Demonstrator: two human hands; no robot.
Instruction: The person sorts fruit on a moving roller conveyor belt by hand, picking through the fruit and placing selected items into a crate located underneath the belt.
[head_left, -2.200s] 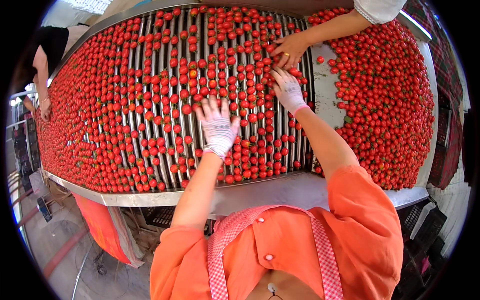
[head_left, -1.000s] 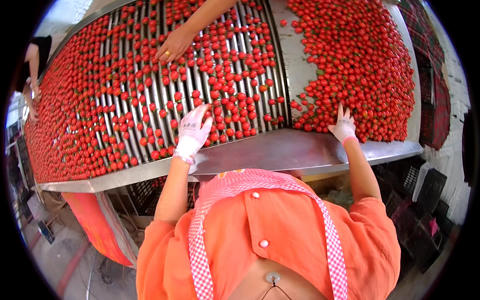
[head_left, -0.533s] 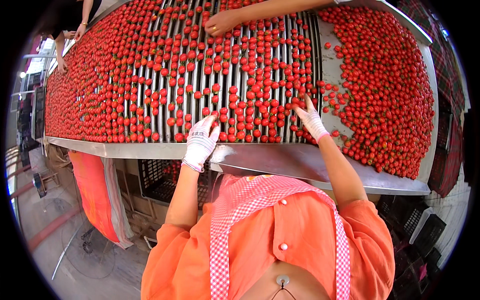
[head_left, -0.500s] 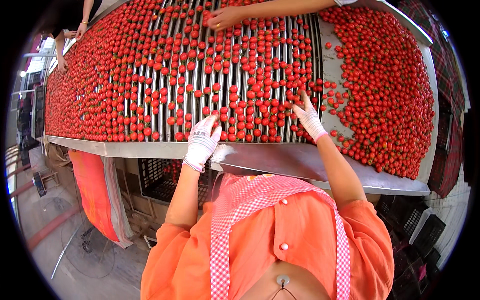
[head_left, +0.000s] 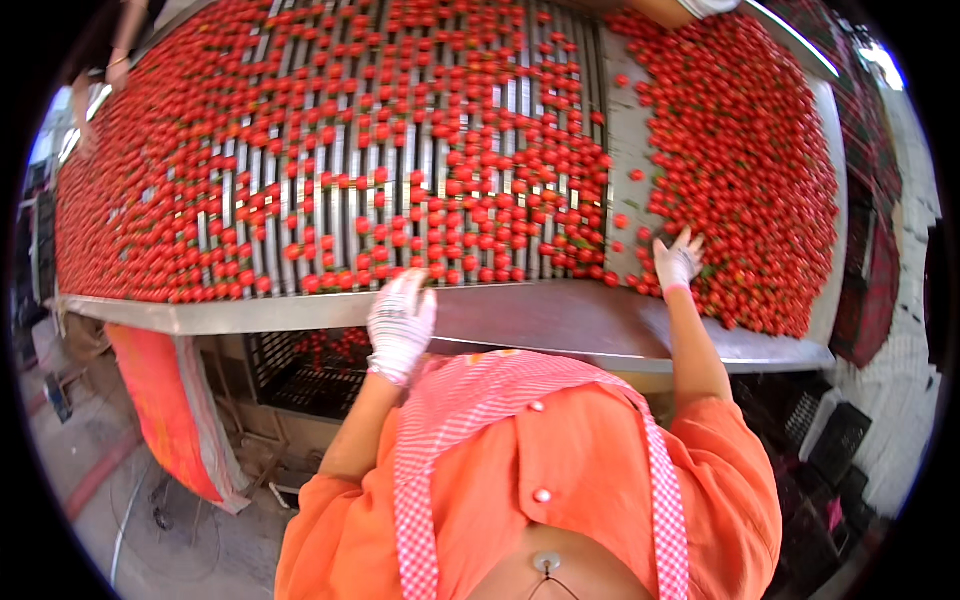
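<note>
My left hand (head_left: 402, 322), in a white knit glove, is over the near metal rim (head_left: 330, 308) of the roller conveyor. Its thumb stands apart from the fingers, and nothing shows in it. Small red tomatoes (head_left: 312, 283) lie in rows on the steel rollers (head_left: 322, 215), just beyond those fingertips. Farther right, my right hand (head_left: 680, 262), gloved with its fingertips bare, reaches to the left edge of a dense tomato heap (head_left: 752, 200). Its fingers are spread, touching or just above the tomatoes; which one, I cannot tell.
A smooth metal strip (head_left: 628, 150) separates the rollers from the heap. Another person's forearm (head_left: 660, 10) shows at the top edge, and a co-worker's arm (head_left: 122, 50) at the far left. Below the conveyor sit a black crate (head_left: 300, 385) and a red-orange sack (head_left: 160, 400).
My right hand has moved right, from the rollers to the heap. My left hand has drawn back slightly to the rim. The co-worker's hand at the top has left the rollers. The view has shifted.
</note>
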